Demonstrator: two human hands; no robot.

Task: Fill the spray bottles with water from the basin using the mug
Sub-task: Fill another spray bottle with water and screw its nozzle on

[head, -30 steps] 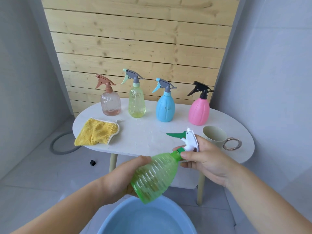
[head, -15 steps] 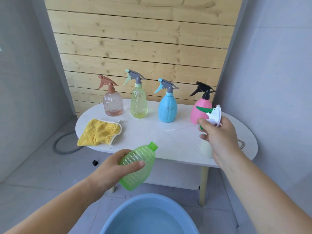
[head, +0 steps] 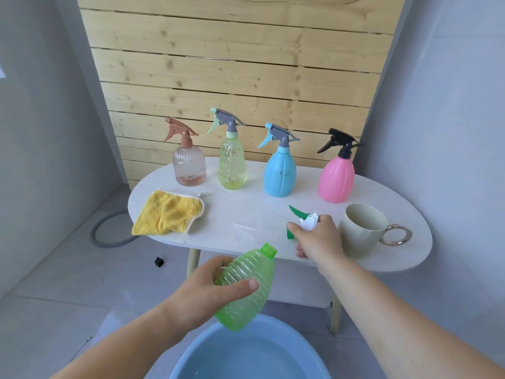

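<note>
Our left hand (head: 207, 289) grips the green bottle (head: 248, 272), neck tilted up-right. Our right hand (head: 319, 239) clutches the spray head (head: 308, 221), mug (head: 358, 237) just right of it.

Left hand (head: 207, 291) grips the uncapped green ribbed bottle (head: 246, 288), tilted over the blue basin (head: 191, 359); right hand (head: 318, 239) holds its white-and-green trigger head (head: 306, 221) at the white table (head: 246, 214), beside the beige mug (head: 360, 233)

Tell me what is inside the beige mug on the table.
Inside the beige mug with a ring handle, only bare pale inner wall shows. Its near wall covers the bottom, so water there cannot be ruled out.
</note>
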